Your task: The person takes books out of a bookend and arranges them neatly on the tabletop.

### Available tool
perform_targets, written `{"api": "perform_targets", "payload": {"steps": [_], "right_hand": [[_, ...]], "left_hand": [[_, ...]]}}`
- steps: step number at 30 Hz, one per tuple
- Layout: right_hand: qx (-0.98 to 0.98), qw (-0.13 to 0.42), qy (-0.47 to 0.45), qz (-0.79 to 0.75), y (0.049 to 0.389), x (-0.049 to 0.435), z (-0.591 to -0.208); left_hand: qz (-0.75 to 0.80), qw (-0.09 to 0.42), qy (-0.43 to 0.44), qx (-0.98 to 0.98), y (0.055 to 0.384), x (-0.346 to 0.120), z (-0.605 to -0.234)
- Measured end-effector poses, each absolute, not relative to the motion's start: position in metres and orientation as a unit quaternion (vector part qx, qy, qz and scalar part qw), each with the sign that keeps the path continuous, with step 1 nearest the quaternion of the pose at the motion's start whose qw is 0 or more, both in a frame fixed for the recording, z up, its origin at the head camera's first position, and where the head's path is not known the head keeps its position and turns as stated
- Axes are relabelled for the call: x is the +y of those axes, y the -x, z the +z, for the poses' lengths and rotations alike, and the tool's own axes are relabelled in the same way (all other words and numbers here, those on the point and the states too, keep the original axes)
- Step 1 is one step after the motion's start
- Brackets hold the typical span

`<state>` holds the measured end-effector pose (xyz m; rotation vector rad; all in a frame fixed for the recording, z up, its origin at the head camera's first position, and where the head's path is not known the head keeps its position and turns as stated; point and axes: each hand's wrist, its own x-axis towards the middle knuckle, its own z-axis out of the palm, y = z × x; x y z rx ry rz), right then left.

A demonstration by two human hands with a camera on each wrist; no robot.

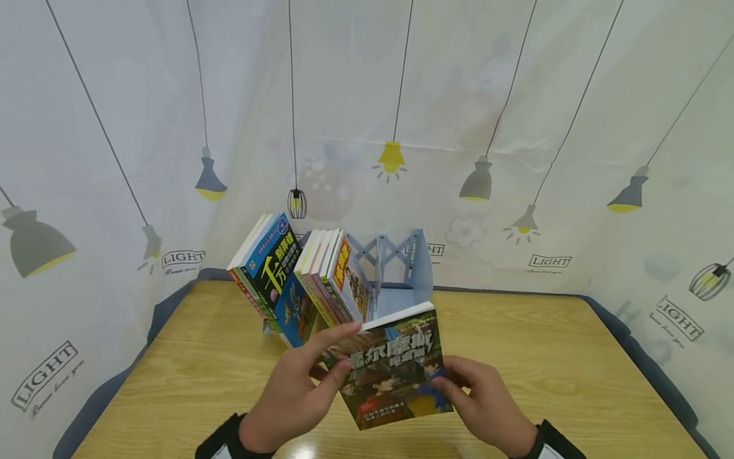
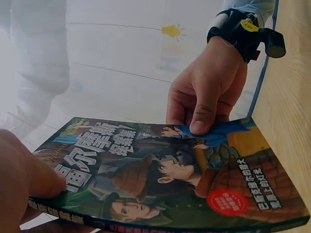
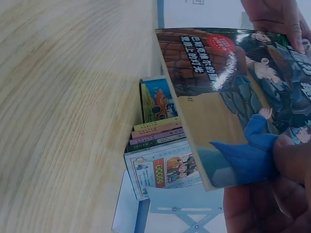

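Observation:
A paperback book (image 1: 390, 382) with a dark illustrated cover and pale Chinese title is held tilted above the table, cover up. My left hand (image 1: 298, 392) grips its left side, the thumb on the cover and the index finger reaching to the top edge. At the opposite side my right hand (image 1: 487, 401) pinches it, thumb on the blue-clothed figure; the other fingers are underneath and partly hidden. Behind the book stands a light blue expandable book rack (image 1: 424, 268). Thin books (image 1: 338, 280) lean in its middle, and larger books (image 1: 281, 280) lean at its left.
The wooden table (image 1: 516, 331) extends to both sides, with a dark blue edge (image 1: 619, 325) around it. A pale curtain (image 1: 355, 76) printed with hanging lamps rises behind the rack. Crossed bars (image 3: 194, 221) of the rack show to the right of the thin books.

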<state>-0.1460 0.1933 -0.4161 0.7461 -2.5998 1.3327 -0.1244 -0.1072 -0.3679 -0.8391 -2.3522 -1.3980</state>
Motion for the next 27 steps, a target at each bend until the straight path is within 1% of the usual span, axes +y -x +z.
{"api": "perform_targets", "payload": {"steps": [4,6,10,12,14,16,17,21,23,25,27], "right_hand": [[-0.844,0.063,-0.253,0.469,0.143,0.196,-0.415],[-0.840,0.061,-0.240,0.482,0.142,0.199,-0.413],[-0.844,0.074,-0.212,0.486,0.142,0.207,-0.407],[-0.851,0.083,-0.195,0.481,0.143,0.211,-0.404],[-0.856,0.092,-0.180,0.475,0.144,0.216,-0.402],[-0.861,0.103,-0.165,0.470,0.147,0.222,-0.401],[-0.863,0.108,-0.157,0.467,0.148,0.224,-0.400],[-0.870,0.128,-0.132,0.458,0.151,0.236,-0.400],[-0.872,0.135,-0.120,0.455,0.153,0.242,-0.401],[-0.876,0.139,-0.106,0.450,0.154,0.248,-0.403],[-0.880,0.141,-0.092,0.445,0.156,0.253,-0.404]], "left_hand": [[-0.479,0.140,0.274,-0.822,0.126,-0.106,-0.367],[-0.480,0.139,0.253,-0.829,0.128,-0.104,-0.367],[-0.494,0.117,0.211,-0.835,0.133,-0.101,-0.368],[-0.493,0.099,0.204,-0.840,0.135,-0.102,-0.371],[-0.470,0.096,0.203,-0.854,0.137,-0.104,-0.375],[-0.436,0.109,0.214,-0.867,0.139,-0.108,-0.381],[-0.413,0.125,0.222,-0.874,0.141,-0.109,-0.383],[-0.322,0.211,0.225,-0.895,0.147,-0.115,-0.392],[-0.288,0.244,0.215,-0.901,0.149,-0.117,-0.395],[-0.269,0.259,0.206,-0.905,0.150,-0.119,-0.397],[-0.261,0.259,0.199,-0.908,0.151,-0.120,-0.398]]}}
